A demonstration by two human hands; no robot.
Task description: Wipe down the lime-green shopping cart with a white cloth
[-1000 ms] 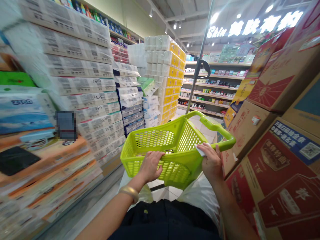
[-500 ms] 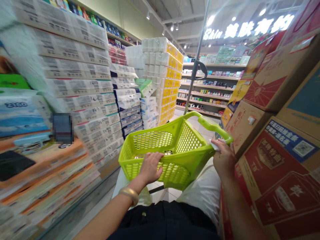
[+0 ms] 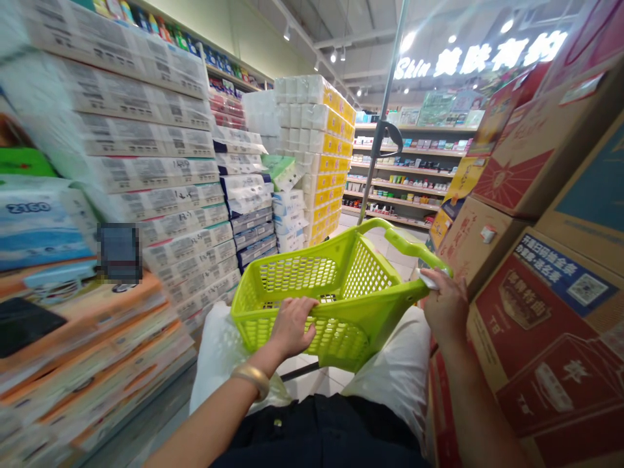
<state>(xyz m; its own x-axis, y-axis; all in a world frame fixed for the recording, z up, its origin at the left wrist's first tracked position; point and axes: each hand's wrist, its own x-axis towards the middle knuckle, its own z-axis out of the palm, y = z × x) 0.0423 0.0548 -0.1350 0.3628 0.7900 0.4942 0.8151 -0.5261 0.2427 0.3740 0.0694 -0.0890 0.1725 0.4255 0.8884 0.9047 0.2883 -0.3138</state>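
Observation:
A lime green plastic shopping basket (image 3: 297, 320) with lattice sides stands tilted before my legs, its handle toward the right. My left hand (image 3: 294, 325) rests on the near rim, fingers curled over the edge. At the right corner, where the handle joins the rim, my right hand (image 3: 446, 304) presses a small white wipe (image 3: 427, 278) against the green plastic. Only part of the wipe shows past the fingers. Through the lattice the basket's inside shows floor and no goods.
Stacked packs of tissue (image 3: 151, 136) rise on the left. A block of toilet rolls (image 3: 314, 156) stands behind. Printed cartons (image 3: 546, 338) crowd close to my right arm. A metal pole (image 3: 377, 123) rises beyond the basket, before shelves of small goods (image 3: 414, 166).
My right hand has shifted slightly right and down with the wipe at the handle's corner. My left leg has swung outward to the left. The left hand stays on the rim.

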